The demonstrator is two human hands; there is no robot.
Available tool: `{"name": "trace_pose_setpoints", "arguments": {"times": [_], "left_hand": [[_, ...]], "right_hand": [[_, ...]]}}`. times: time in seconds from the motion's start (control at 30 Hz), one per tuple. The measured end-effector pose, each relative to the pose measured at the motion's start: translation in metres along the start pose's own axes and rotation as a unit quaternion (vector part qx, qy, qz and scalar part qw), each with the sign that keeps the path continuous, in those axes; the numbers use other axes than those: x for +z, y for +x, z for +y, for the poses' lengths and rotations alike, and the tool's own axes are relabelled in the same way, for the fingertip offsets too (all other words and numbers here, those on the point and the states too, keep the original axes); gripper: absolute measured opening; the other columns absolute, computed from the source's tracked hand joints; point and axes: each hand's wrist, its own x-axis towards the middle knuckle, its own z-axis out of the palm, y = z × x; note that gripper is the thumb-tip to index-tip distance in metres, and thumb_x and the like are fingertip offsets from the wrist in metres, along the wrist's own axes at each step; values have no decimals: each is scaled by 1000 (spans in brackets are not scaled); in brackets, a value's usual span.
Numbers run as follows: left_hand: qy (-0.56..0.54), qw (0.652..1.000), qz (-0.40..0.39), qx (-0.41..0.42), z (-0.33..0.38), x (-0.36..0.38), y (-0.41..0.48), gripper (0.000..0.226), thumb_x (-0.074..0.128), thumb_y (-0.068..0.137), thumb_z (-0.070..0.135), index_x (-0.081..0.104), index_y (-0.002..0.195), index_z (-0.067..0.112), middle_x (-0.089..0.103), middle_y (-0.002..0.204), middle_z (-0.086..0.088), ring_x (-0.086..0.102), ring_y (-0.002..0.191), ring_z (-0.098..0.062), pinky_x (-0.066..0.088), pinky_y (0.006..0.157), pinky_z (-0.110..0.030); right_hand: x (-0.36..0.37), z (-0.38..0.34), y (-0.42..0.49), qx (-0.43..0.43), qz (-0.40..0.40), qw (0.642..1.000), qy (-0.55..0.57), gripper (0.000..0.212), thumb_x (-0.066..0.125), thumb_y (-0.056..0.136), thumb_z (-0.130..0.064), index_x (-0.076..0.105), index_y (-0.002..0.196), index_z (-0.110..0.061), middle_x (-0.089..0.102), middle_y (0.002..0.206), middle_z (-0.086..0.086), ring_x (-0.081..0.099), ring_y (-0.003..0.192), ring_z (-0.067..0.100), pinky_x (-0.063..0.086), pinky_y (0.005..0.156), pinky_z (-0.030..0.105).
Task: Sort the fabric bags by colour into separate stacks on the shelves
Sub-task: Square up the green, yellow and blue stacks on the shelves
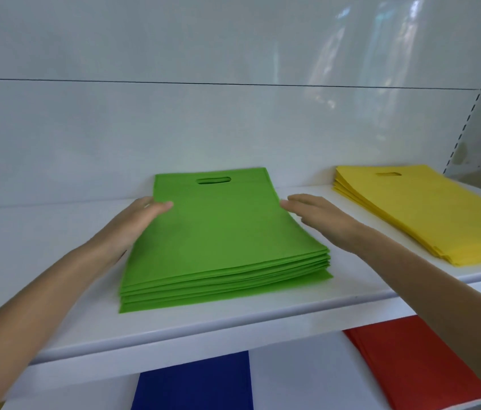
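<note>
The green stack point(221, 238) of fabric bags lies mid-way along the upper shelf point(56, 261). Its long axis runs from the shelf's front lip toward the back panel point(233, 128). The handle cut-out point(213, 180) sits at the far end, which nearly meets the panel. At the near end the layers are slightly fanned, the lowest bags jutting out to the front right. A strip of bare shelf shows between that end and the lip.

The left hand point(141, 220) rests against the stack's left edge, its grip spread flat and fingertips point(165, 205) lying over the top bag. Its thumb is hidden. The right hand point(319, 214) comes in at the stack's right edge with a flat grip, fingers straight and pressed together. Its fingertips point(285, 204) are at the edge, pinching nothing.

Left of the green stack the shelf is bare white surface. To its right, past a gap, lies the yellow stack point(428, 211), angled the same way, cut-out also to the rear. Below the green stack, on the lower shelf, are blue bags point(194, 383); below and to its right, red bags point(410, 365).
</note>
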Motion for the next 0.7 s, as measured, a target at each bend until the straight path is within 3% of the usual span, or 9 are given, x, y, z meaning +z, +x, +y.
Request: {"name": "trace_pose_setpoints", "arguments": {"times": [0.07, 0.13, 0.23, 0.27, 0.37, 0.47, 0.53, 0.6, 0.7], "left_hand": [[40, 999, 24, -25, 3, 0, 12, 81, 61, 67, 61, 40, 136, 22, 43, 140, 5, 42, 129, -17, 32, 108, -38], [3, 999, 3, -36, 2, 0, 24, 86, 61, 59, 63, 48, 130, 17, 54, 134, -4, 56, 114, -19, 42, 101, -39], [-66, 997, -4, -31, 2, 5, 36, 28, 44, 92, 40, 61, 99, 19, 74, 85, 6, 68, 70, -5, 53, 64, -17], [-71, 997, -13, -27, -1, 5, 41, 26, 38, 96, 36, 60, 93, 22, 72, 73, 12, 67, 63, -1, 51, 58, -14], [-55, 998, -35, -16, -8, 3, 46, 31, 33, 96, 38, 61, 98, 25, 72, 79, 15, 67, 69, 3, 49, 63, -14], [-75, 997, -25, -22, -11, 0, 53, 33, 34, 96, 40, 62, 100, 23, 71, 92, 8, 67, 72, -1, 50, 60, -14], [-114, 993, 3, -31, -6, 6, 60, 34, 35, 96, 39, 63, 100, 19, 72, 87, 4, 68, 68, -5, 52, 57, -15], [-157, 987, 13, -21, -5, 8, 67, 36, 33, 97, 35, 65, 95, 18, 70, 82, 4, 67, 63, -5, 52, 54, -14], [-185, 982, 30, -20, -8, 11, 69, 41, 33, 98, 30, 68, 80, 18, 70, 65, 8, 65, 59, -6, 51, 54, -18]], "right_hand": [[6, 1, 23, 2, 7, 999, 42, 69, 57, 86, -49, 33, 143, -18, 29, 151, -3, 31, 137, 16, 26, 114, 37], [13, 0, 44, 12, 4, 995, 99, 67, 56, 90, -40, 29, 145, -14, 31, 150, 0, 38, 133, 18, 37, 105, 32], [20, -5, 59, 26, -58, 980, 187, 42, 46, 96, -20, 43, 134, -1, 60, 122, 12, 64, 94, 19, 55, 72, 25], [20, -6, 61, 27, -70, 977, 200, 37, 42, 97, -15, 46, 130, 1, 64, 111, 11, 65, 87, 18, 56, 69, 25], [11, -6, 69, 34, -66, 976, 204, 36, 37, 99, -13, 39, 133, -4, 60, 104, 2, 57, 94, 16, 49, 82, 23], [13, -11, 82, 24, -47, 988, 142, 49, 45, 97, -20, 29, 142, -6, 49, 135, 7, 53, 108, 19, 42, 96, 30], [23, -9, 88, 13, -29, 995, 90, 49, 49, 96, -23, 36, 140, -7, 45, 141, 10, 56, 110, 21, 44, 99, 35], [29, -8, 93, 7, -11, 1000, 24, 58, 51, 94, -26, 28, 145, -10, 39, 146, 5, 49, 122, 21, 37, 105, 33], [29, -4, 98, 8, 3, 998, 56, 51, 48, 95, -16, 32, 144, -11, 48, 133, 2, 52, 101, 13, 41, 87, 24]]}}
